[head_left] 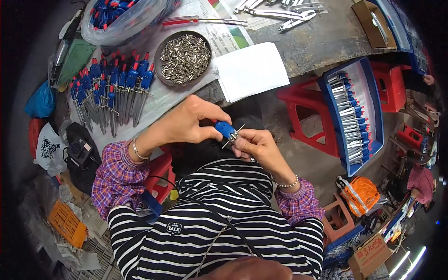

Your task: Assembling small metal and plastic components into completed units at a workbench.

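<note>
Above my lap, both hands hold a drawing compass [224,129] with a blue head and a thin metal rod crossing it. My left hand [192,122] pinches the head end, where a bit of red shows. The fingers of my right hand [258,148] close around the metal end and mostly hide it. At the left of the table, more blue compasses [116,79] with red tips lie in a heap, legs toward me. A round bowl [181,84] full of small metal pins [185,57] stands beside them. White paper sheets [253,71] lie at the table's near edge.
A red-handled screwdriver [179,20] and a plastic bag [100,36] of blue parts lie farther back. Bare metal compass legs [275,13] are at the far side. On my right, a blue tray [377,148] of compasses sits on a red stool [303,114].
</note>
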